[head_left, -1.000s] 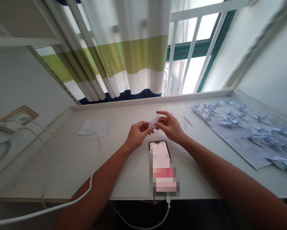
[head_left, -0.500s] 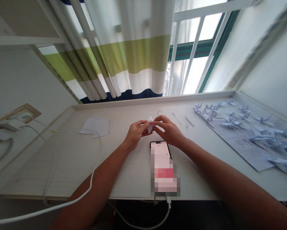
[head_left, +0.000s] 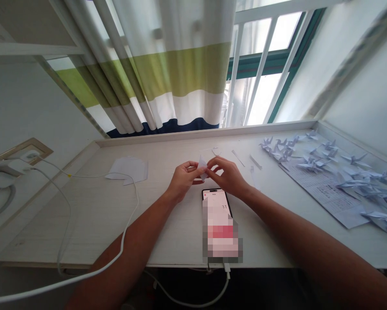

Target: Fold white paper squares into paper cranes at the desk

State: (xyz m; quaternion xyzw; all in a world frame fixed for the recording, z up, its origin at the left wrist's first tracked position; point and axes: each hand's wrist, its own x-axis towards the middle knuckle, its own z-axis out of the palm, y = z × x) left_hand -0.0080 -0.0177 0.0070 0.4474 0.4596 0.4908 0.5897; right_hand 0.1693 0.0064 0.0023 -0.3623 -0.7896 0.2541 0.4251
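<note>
A small folded white paper (head_left: 202,163) is held up between my two hands, above the desk and just beyond the phone. My left hand (head_left: 183,180) pinches its left side between thumb and fingers. On the right side, the fingertips of my right hand (head_left: 227,174) are closed on the paper's edge. The phone (head_left: 220,215) lies face up below my hands, its screen partly blurred out, with a white cable plugged into its near end.
Several folded paper cranes (head_left: 313,163) stand at the right, some on a printed sheet (head_left: 326,191). Thin paper strips (head_left: 255,161) lie beyond my right hand. White paper sheets (head_left: 129,168) rest at the left. A white cable (head_left: 122,241) crosses my left forearm from the wall plugs.
The folded paper has turned slightly, and the fingers of my right hand have drawn in closer on its edge. The view has shifted a little.
</note>
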